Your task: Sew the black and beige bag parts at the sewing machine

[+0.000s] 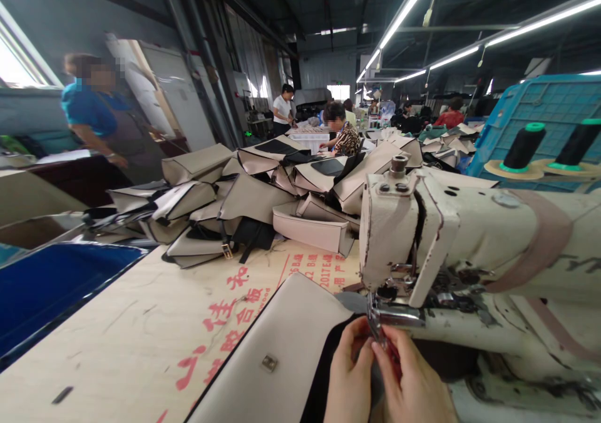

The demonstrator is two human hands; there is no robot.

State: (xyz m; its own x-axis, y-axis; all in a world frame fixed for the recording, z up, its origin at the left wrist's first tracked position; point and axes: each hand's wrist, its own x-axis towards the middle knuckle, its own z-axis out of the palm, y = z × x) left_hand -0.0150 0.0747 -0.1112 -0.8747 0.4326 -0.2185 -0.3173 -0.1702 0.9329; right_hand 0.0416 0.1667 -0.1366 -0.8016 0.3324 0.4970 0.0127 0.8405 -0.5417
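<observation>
A white sewing machine (394,235) stands at the right, its metal foot just above my hands. My left hand (350,373) is closed, thumb and index finger pinched at the needle area. Beside it, touching, my right hand (410,373) is pinched as well, with a small reddish item partly showing at its fingers; what each hand holds is too hidden to name. A beige bag piece (282,335) with black edging and a small metal clasp (269,363) lies left of my hands, partly under the machine arm.
Beige and black bags (253,201) are piled behind the wooden board (154,323). A blue-lined bin (61,291) is at left. Black thread spools (523,147) and a blue crate (539,107) stand at right. Several people are farther back; one in blue (96,113) is at left.
</observation>
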